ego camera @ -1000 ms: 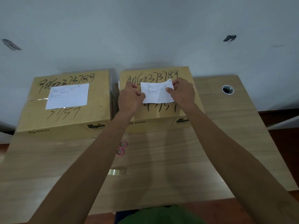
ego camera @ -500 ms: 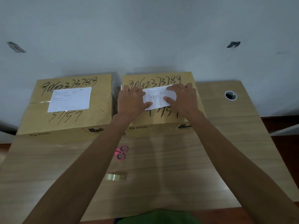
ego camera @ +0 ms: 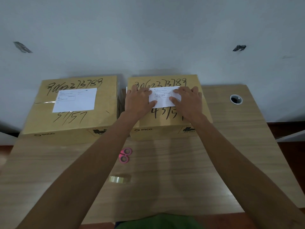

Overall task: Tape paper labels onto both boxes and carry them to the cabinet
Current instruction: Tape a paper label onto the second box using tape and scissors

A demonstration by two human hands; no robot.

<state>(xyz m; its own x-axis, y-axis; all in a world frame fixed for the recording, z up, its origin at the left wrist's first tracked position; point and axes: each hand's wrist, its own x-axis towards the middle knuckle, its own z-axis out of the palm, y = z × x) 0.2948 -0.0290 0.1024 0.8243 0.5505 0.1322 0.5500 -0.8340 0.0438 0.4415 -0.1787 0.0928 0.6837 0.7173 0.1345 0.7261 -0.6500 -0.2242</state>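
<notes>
Presently: right box [ego camera: 168, 123], marked "PICO", at twelve o'clock on the bench [ego camera: 181, 171]. Paper label [ego camera: 163, 98] atop, pressed flat by left hand [ego camera: 140, 101] and right hand [ego camera: 188, 101], fingers straight. Left box [ego camera: 71, 119], ten o'clock, already labelled.

Two boxes side by side at table [ego camera: 231, 146] rear, left box [ego camera: 49, 119] labelled, right box [ego camera: 196, 81] label [ego camera: 163, 98] under both hands, scissors [ego camera: 125, 155] then tape roll [ego camera: 118, 179] in front.

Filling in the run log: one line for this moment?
stage: labelling | left hand and right hand: flat, pressing label on right box | left box: labelled | tape roll, scissors: on table
</notes>
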